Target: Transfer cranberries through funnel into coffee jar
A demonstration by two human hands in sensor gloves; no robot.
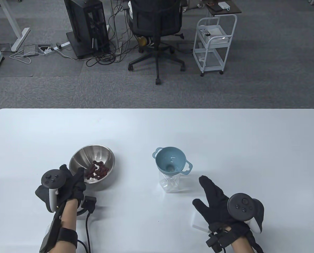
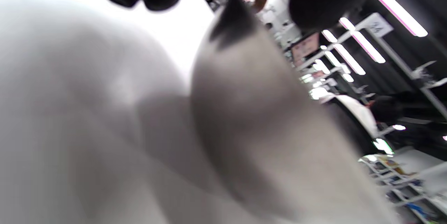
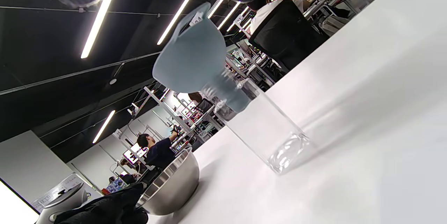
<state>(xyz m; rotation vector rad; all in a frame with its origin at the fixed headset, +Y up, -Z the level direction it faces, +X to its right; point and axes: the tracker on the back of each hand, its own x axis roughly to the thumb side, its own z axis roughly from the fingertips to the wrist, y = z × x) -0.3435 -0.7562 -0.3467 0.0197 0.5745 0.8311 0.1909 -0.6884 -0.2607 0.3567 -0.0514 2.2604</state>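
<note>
A steel bowl (image 1: 93, 152) holding dark red cranberries (image 1: 99, 170) sits left of centre on the white table and looks tipped toward the right. My left hand (image 1: 72, 181) grips its near left rim. In the left wrist view the bowl's outer wall (image 2: 244, 112) fills the frame, blurred. A blue funnel (image 1: 171, 160) stands in the mouth of a clear square jar (image 1: 170, 185); the jar looks empty. My right hand (image 1: 212, 195) rests open on the table right of the jar, fingers spread, touching nothing. The right wrist view shows the funnel (image 3: 190, 59), the jar (image 3: 265, 129) and the bowl (image 3: 171, 185).
A black plug and cable (image 1: 89, 204) lie by my left wrist. A small white piece (image 1: 199, 228) lies on the table near my right wrist. The table's far edge (image 1: 157, 109) runs behind the bowl and jar, with an office chair (image 1: 157, 23) and a white cart (image 1: 215, 42) beyond.
</note>
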